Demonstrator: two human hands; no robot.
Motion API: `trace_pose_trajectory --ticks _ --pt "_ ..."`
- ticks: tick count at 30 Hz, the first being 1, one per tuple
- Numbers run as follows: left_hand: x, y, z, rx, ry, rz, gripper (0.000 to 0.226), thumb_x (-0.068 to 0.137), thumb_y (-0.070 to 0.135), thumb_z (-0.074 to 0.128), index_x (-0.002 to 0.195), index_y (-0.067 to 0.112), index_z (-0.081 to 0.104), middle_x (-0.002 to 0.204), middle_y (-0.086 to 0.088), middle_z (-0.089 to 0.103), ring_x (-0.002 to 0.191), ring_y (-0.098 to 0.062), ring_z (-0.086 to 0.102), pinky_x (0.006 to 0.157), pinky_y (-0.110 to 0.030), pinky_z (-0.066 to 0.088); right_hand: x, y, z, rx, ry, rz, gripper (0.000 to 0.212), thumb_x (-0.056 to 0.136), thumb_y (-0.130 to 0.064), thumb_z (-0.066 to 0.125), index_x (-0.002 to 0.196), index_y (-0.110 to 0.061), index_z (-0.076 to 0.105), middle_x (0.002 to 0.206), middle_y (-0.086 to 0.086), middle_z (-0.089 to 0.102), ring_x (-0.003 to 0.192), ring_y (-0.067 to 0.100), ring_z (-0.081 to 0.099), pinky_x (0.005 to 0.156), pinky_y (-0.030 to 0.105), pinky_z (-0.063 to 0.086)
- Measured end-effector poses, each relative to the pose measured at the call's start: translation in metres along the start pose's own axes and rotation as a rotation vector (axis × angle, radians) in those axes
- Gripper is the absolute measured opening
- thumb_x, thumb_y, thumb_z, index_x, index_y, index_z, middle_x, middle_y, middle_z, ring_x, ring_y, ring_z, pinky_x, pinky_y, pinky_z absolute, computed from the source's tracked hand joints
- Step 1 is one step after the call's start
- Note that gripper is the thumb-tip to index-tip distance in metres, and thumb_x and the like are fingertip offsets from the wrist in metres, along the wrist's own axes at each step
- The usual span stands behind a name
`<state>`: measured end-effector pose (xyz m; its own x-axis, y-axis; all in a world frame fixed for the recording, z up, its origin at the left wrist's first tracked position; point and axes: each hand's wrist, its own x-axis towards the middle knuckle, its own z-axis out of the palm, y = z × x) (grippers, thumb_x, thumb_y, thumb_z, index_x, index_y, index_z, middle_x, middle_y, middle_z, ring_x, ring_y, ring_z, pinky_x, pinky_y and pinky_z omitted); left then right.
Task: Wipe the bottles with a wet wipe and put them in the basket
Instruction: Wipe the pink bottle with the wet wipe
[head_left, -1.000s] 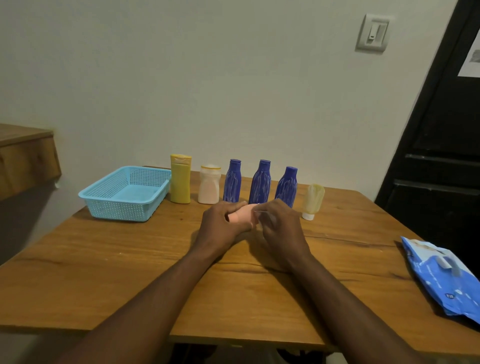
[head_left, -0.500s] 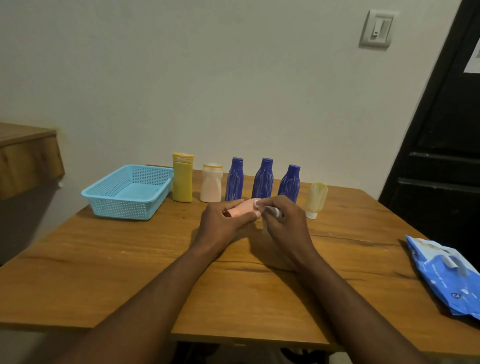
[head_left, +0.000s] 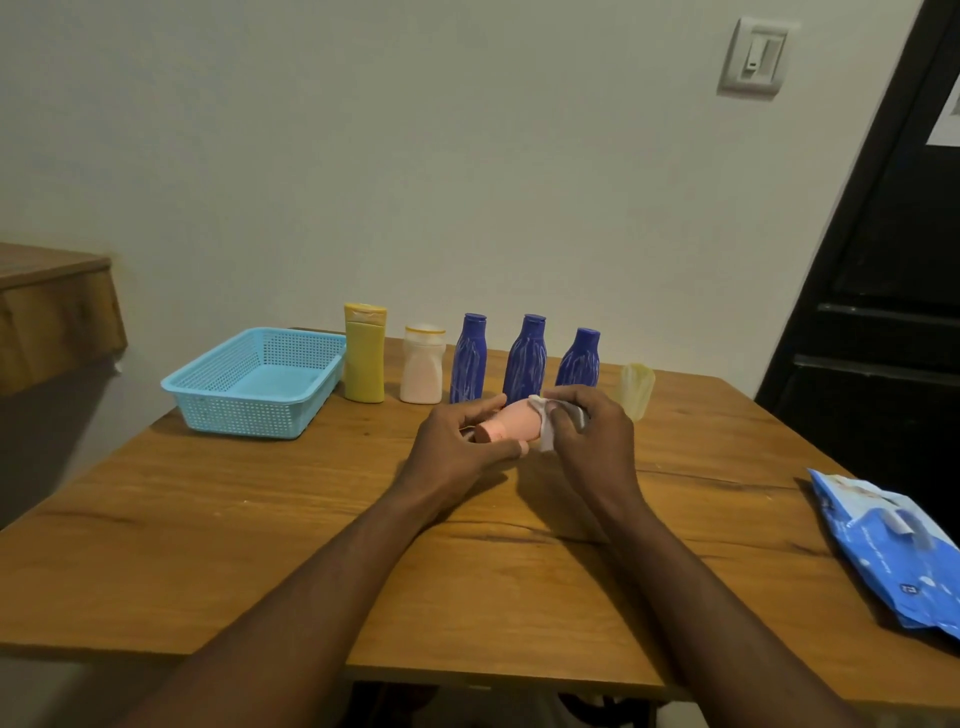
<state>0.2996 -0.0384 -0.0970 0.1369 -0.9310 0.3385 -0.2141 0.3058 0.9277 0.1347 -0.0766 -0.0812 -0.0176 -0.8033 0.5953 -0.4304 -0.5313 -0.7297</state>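
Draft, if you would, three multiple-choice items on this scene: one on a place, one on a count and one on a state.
1. Where is the blue basket?
A. just left of the yellow bottle
B. right of the bottle row
C. on the floor

2. How many dark blue bottles stand upright?
A. two
B. three
C. five

3. What state is the pink bottle in?
A. standing in the row
B. lying in the basket
C. held sideways by the left hand, with the right hand pressing a wet wipe on it

Key: 1 A, it sits at the row's left end. 2 B, three stand side by side. 3 C, both hands meet on it.
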Motion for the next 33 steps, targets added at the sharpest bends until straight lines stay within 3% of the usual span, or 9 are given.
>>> trace_pose_trajectory --ticks 4,8,11,18,20,22,26,29,33 --pt "0.0 -0.001 0.0 0.017 0.045 0.012 0.058 0.081 0.018 0.084 0.136 0.02 0.064 0.13 0.001 0.063 0.108 -0.01 0.061 0.07 -0.018 0.058 -0.001 0.001 0.002 0.031 -0.027 0.027 0.016 0.096 -0.012 0.065 0.11 -0.018 0.071 0.114 -0.003 0.066 0.106 0.01 0.058 0.088 0.026 0.054" --pt "0.0 0.001 -0.002 -0.009 0.11 0.003 0.05 0.082 0.023 0.084 0.129 0.018 0.07 0.115 0.006 0.071 0.105 -0.007 0.066 0.078 -0.021 0.059 -0.006 -0.002 0.007 0.029 -0.208 -0.079 0.018 0.094 -0.011 0.067 0.105 -0.024 0.072 0.11 -0.009 0.065 0.104 0.004 0.058 0.087 0.02 0.049" --pt "0.0 0.001 -0.004 -0.052 0.133 -0.015 0.043 0.082 0.022 0.084 0.123 0.016 0.073 0.106 0.008 0.074 0.099 -0.004 0.069 0.073 -0.017 0.058 -0.005 -0.004 0.006 0.053 -0.295 -0.139 0.022 0.092 -0.009 0.068 0.108 -0.024 0.074 0.11 -0.01 0.066 0.103 0.002 0.059 0.085 0.015 0.051" --pt "-0.001 0.004 -0.001 -0.091 0.077 -0.051 0.046 0.084 0.017 0.081 0.128 0.013 0.069 0.113 0.0 0.07 0.102 -0.01 0.067 0.076 -0.023 0.06 0.004 0.003 -0.008 -0.021 -0.07 0.006 0.023 0.092 -0.003 0.067 0.11 -0.014 0.075 0.112 -0.002 0.065 0.104 0.01 0.057 0.079 0.012 0.044" --pt "-0.002 0.005 -0.001 -0.087 0.077 -0.053 0.044 0.085 0.018 0.081 0.126 0.011 0.07 0.111 -0.004 0.073 0.101 -0.014 0.07 0.077 -0.024 0.061 0.004 0.007 -0.01 -0.001 -0.059 0.021 0.024 0.092 -0.003 0.066 0.112 -0.014 0.075 0.114 0.0 0.066 0.106 0.011 0.058 0.084 0.017 0.048" --pt "-0.004 0.006 -0.001 -0.149 0.084 -0.084 0.037 0.086 0.019 0.08 0.12 0.007 0.072 0.102 -0.008 0.077 0.093 -0.02 0.075 0.074 -0.03 0.062 0.001 0.005 -0.01 0.03 -0.066 -0.014 0.024 0.093 -0.002 0.064 0.109 -0.016 0.075 0.111 -0.001 0.065 0.102 0.008 0.058 0.088 0.025 0.052" --pt "-0.003 0.007 -0.003 -0.239 0.088 -0.158 0.032 0.089 0.033 0.076 0.106 0.005 0.074 0.091 -0.008 0.08 0.089 -0.025 0.078 0.078 -0.043 0.063 -0.003 -0.003 0.0 -0.001 -0.118 -0.2 0.026 0.092 -0.002 0.066 0.108 -0.02 0.074 0.106 -0.003 0.064 0.101 0.003 0.058 0.083 0.014 0.048" --pt "-0.001 0.009 -0.002 -0.301 0.084 -0.187 0.032 0.093 0.032 0.073 0.11 0.005 0.074 0.092 -0.011 0.08 0.089 -0.022 0.078 0.08 -0.039 0.064 -0.002 -0.003 0.006 -0.046 -0.111 -0.279 0.028 0.089 0.001 0.068 0.109 -0.017 0.074 0.107 -0.002 0.064 0.1 0.0 0.056 0.082 0.011 0.047" --pt "-0.002 0.013 0.0 -0.333 0.067 -0.201 0.033 0.095 0.031 0.07 0.113 0.003 0.071 0.088 -0.014 0.079 0.08 -0.021 0.078 0.066 -0.025 0.063 -0.001 -0.003 0.001 -0.014 -0.029 -0.188 0.025 0.092 -0.001 0.065 0.109 -0.016 0.074 0.107 -0.004 0.062 0.098 -0.004 0.055 0.08 0.01 0.045"
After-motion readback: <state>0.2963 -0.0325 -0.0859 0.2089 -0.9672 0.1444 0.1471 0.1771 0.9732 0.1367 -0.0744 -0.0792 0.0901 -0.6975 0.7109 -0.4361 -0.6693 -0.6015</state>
